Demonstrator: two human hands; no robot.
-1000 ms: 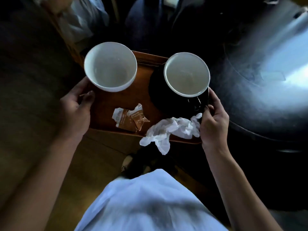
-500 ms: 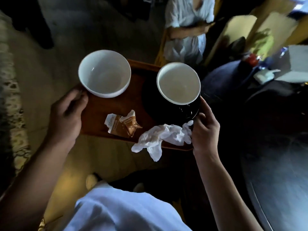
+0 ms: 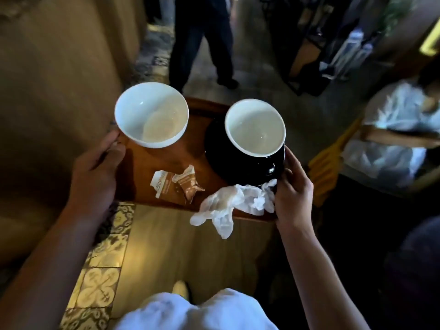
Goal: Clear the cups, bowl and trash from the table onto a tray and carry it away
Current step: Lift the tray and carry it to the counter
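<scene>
The wooden tray (image 3: 142,177) is held level above the floor, gripped at both ends. The left hand (image 3: 95,172) is closed over the left edge, thumb laid on top beside the white bowl (image 3: 152,115). The right hand (image 3: 294,191) is clamped on the right edge, fingers curled around the rim just beside the dark saucer (image 3: 228,160). On that saucer a cup (image 3: 254,127) is seen, white inside and black outside. Between the two vessels, toward the near edge, a torn brown-and-white sachet (image 3: 176,184) is lying flat; print is visible on its white end, but it cannot be read. A crumpled white napkin (image 3: 231,206) is draped over the near right corner, part of it hanging off the tray. Wooden boards and patterned tiles (image 3: 102,282) are seen below, and dark trouser legs (image 3: 202,39) ahead.
</scene>
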